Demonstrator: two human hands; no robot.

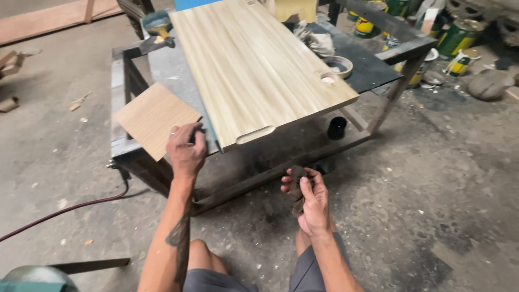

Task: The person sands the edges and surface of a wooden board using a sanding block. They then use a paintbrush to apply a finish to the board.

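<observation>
A large light wooden panel (259, 65) with a slot handle cut near its front edge and a round hole at one corner lies on a metal workbench (121, 143). My left hand (185, 150) rests at the panel's front left corner, fingers curled over the bench edge. Beside it lies a small square wooden board (151, 118). My right hand (311, 197) is lower, in front of the bench, shut on a dark crumpled rag (295, 186). My knees show at the bottom.
A roll of tape (338, 66) and a rag (319, 42) lie on the bench's dark right part. Paint cans (458, 37) stand at the back right. A red cable (70, 208) runs across the concrete floor on the left.
</observation>
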